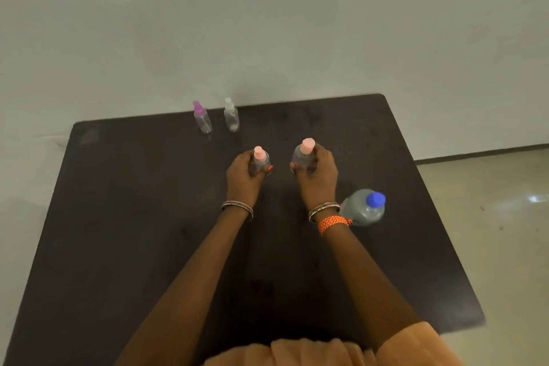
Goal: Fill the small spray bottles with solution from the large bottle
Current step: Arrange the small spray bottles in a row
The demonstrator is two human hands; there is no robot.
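Pink-capped spray bottles point(261, 159) — one in each grip.

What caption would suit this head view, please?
Each hand grips a pink-capped spray bottle; large bottle waits capped.

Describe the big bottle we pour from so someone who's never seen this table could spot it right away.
Start at the dark table and go to its right side, just beside the right hand's wrist. The large bottle stands there, clear and wide. It alone has a blue cap; the four small spray bottles have pink, purple or white tops.
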